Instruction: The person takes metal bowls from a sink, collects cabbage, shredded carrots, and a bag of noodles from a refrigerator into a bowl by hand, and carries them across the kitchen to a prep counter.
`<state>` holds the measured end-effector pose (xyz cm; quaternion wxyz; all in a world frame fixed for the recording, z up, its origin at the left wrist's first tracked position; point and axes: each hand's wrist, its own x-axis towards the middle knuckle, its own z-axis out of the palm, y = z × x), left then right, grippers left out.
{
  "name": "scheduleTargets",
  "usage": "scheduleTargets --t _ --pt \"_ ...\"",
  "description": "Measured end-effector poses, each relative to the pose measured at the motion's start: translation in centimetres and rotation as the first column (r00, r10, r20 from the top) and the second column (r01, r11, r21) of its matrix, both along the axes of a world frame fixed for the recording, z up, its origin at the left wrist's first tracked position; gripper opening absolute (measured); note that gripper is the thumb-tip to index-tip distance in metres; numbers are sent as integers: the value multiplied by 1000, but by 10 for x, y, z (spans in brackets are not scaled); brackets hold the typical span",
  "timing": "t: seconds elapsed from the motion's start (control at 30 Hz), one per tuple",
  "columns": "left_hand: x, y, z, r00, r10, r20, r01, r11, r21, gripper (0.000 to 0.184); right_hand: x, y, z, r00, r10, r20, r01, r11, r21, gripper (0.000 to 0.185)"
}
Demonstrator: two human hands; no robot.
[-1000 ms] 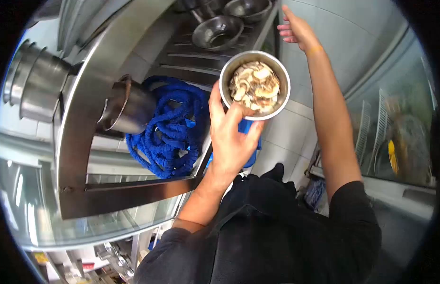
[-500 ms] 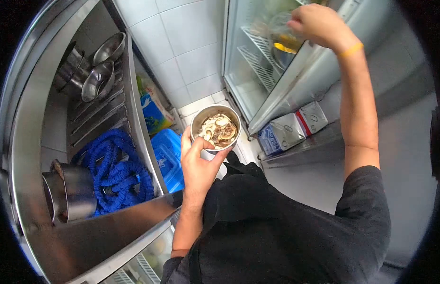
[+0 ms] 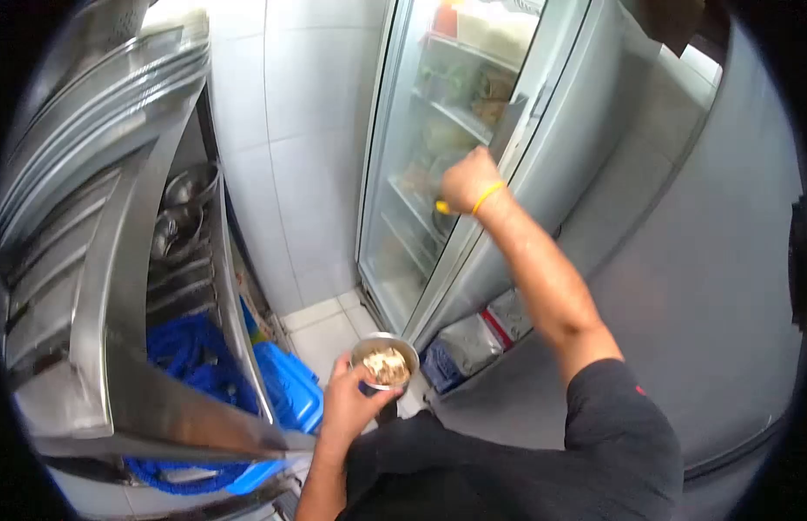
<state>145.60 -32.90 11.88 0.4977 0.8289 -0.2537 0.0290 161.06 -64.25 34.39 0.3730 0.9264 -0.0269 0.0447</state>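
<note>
My left hand [image 3: 351, 398] grips a small round metal pot [image 3: 403, 346] from the side, the thumb over its rim. Pale slices with brown edges [image 3: 386, 366], which look like sliced mushrooms, lie inside it. Out in front, my right hand [image 3: 473, 181] is closed, its wrist wearing a yellow band. It is at the handle side of the glass-fronted fridge door [image 3: 460, 247]; the fingers face away, so whatever they hold is hidden. Behind the glass, near this hand, a bit of something yellow [image 3: 442, 207] shows.
To the left stands a metal rack with steel bowls [image 3: 177, 233] and a blue hose [image 3: 191, 352]. Below it sits a blue plastic container [image 3: 286, 386]. Silvery packs [image 3: 471, 344] lie beside the fridge, next to a large grey panel [image 3: 681, 286].
My view has swung up, showing more of the fridge. My right hand has come down and left along the door. The pot stays in my left hand, lower in view.
</note>
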Motion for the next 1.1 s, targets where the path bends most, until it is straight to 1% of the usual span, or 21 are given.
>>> scheduleTargets --t 0.03,0.13,0.2,0.23,0.27,0.3,0.37,0.4,0.47,0.5,0.57,0.6,0.63,0.7,0.73,0.8,0.83,0.9,0.93,0.97,1.1 --pt "5 -6 1 995 -75 -64 76 997 6 43 -2 16 -3 999 43 18 -43 999 -9 22" --pt "30 -41 -5 964 -252 -82 250 968 -26 44 1 77 1 966 245 82 -250 966 70 17" --pt "52 -63 -14 943 -299 -147 293 954 -59 43 3 109 6 904 407 129 -420 902 99 17" --pt "62 -75 -16 930 -320 -178 311 947 -80 43 9 117 9 833 538 126 -552 821 143 17" --pt "71 -84 -6 929 -288 -232 278 958 -75 42 16 125 9 696 689 204 -700 587 407 21" --pt "85 -93 -5 925 -276 -261 271 961 -55 41 19 128 11 533 775 340 -757 257 601 26" --pt "124 -111 -2 924 -226 -308 234 972 -10 41 14 116 33 372 878 301 -604 -17 797 35" --pt "140 -117 10 947 -183 -264 201 979 43 37 11 104 42 393 877 275 -560 -8 828 35" --pt "167 -135 44 941 -178 -288 143 980 -137 36 10 76 56 427 878 217 -471 12 882 34" --pt "181 -143 60 935 -180 -305 113 968 -226 36 19 62 57 460 840 288 -517 -10 856 34" --pt "219 -157 76 975 -87 -207 33 967 -253 40 40 32 58 521 748 411 -589 -34 807 34" --pt "244 -156 74 981 -56 -186 10 972 -236 37 46 19 67 656 675 338 -541 108 834 33" --pt "264 -158 80 986 -23 -163 -13 976 -219 34 56 6 65 706 600 377 -570 165 805 33" --pt "293 -167 107 1000 -18 -14 12 946 -323 32 81 -20 53 775 440 454 -602 293 743 32" --pt "307 -172 124 998 -11 60 33 927 -375 32 92 -33 47 781 374 501 -615 313 724 31" --pt "341 -181 150 973 15 229 61 945 -322 38 113 -62 36 775 246 582 -630 369 684 31" --pt "358 -186 158 952 26 305 70 952 -298 41 126 -74 37 793 155 590 -595 406 694 32" --pt "394 -206 168 923 24 385 111 939 -324 43 174 -105 32 730 -32 682 -587 481 651 36" --pt "410 -212 170 910 21 415 129 936 -329 43 189 -110 44 714 -183 676 -556 440 705 37" --pt "426 -221 172 910 32 414 129 926 -355 44 219 -127 39 632 -250 733 -572 488 659 38" --pt "485 -268 180 876 78 476 163 881 -445 48 268 -151 37 640 -478 601 -308 558 771 47"
